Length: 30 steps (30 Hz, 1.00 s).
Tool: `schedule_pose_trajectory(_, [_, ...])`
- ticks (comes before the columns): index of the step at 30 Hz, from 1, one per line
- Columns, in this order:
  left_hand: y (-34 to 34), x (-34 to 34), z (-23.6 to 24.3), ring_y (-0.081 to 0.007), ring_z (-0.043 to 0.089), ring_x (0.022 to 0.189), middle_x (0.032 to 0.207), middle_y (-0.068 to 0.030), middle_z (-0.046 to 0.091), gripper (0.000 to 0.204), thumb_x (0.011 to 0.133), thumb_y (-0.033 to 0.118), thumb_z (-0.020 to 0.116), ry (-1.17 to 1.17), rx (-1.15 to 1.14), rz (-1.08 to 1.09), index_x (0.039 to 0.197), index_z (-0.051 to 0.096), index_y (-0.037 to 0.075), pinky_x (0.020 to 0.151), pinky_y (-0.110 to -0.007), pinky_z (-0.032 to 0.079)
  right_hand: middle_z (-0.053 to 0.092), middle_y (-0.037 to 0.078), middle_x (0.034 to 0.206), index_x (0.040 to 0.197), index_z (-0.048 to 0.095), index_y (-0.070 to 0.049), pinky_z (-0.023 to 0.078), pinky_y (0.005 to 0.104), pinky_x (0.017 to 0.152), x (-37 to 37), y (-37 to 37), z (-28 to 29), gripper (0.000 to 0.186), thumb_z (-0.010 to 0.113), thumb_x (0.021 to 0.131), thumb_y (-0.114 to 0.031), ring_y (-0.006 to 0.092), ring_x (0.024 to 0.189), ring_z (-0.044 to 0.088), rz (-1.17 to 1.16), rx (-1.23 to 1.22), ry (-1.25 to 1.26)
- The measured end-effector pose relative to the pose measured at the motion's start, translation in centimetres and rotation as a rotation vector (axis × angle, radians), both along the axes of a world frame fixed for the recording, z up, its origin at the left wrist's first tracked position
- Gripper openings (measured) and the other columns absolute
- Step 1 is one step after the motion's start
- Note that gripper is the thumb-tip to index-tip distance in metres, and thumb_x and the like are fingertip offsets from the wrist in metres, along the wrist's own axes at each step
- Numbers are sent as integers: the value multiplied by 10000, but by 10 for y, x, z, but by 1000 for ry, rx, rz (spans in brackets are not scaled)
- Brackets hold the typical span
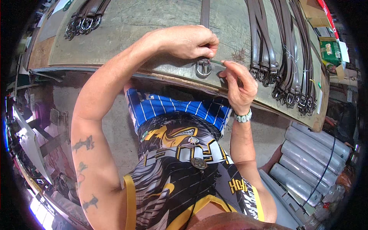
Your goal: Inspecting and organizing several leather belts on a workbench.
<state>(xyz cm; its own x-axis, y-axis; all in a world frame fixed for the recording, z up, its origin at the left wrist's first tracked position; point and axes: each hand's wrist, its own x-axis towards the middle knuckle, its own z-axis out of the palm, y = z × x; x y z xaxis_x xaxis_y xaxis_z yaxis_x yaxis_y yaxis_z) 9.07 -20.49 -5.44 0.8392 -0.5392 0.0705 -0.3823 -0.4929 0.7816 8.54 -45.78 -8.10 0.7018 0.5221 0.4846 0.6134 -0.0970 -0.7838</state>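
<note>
A dark brown belt (205, 14) lies lengthwise on the worn table, its silver buckle (203, 69) close to the front edge. My left hand (193, 41) is closed over the strap just above the buckle, fingers curled and thumb pressed in. What lies under those fingers is mostly hidden. A thin green strand (217, 62) stretches from beside the buckle toward my right hand (240, 83). The right thumb and index finger are bent together around its end, to the right of the buckle.
Bundles of buckled belts hang over the table (153, 23): one bundle (85, 19) at far left, several more (263, 50) on the right. A small heap of brown threads (240, 54) lies near my right hand. Boxes (330, 51) stand at far right. Plastic-wrapped rolls (310, 165) lie below right.
</note>
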Motion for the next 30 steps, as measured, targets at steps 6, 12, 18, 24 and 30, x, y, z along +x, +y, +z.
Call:
schedule_pose_trajectory(6, [0,0,3,-333,618,753,786,-194,622,220,933,200,640,1,18,-2,916,608,-17,704,-436,483,734,141,1056,1116,711,19,567,268,692,0,3,4,203,645,927,53,165,793,714,2,-41,-28])
schedule_pose_trajectory(12, [0,1,2,-334,615,757,793,-198,619,235,935,210,635,-4,14,-5,915,603,-22,709,-440,481,735,152,1037,1091,727,10,597,285,684,1,3,1,212,654,906,81,191,832,724,-7,-34,-11])
schedule_pose_trajectory(18, [-1,-1,1,-335,614,764,804,-195,619,239,939,214,632,5,15,1,914,600,-21,719,-439,480,730,134,1085,1128,697,27,544,247,706,1,2,-2,205,617,944,63,145,787,705,14,-54,-44])
schedule_pose_trajectory(24, [-3,-2,-1,-309,631,729,778,-192,660,199,943,181,628,-45,17,5,917,633,-16,699,-432,492,730,136,1090,1131,696,29,540,239,690,-1,-1,-2,190,614,961,46,143,791,705,-3,-28,-20])
schedule_pose_trajectory(30, [-1,-6,2,-270,622,720,761,-168,657,210,950,190,622,-15,16,35,912,637,-16,705,-418,491,731,125,1070,1159,682,26,537,227,673,0,-2,-5,182,610,993,4,132,788,699,-7,76,63])
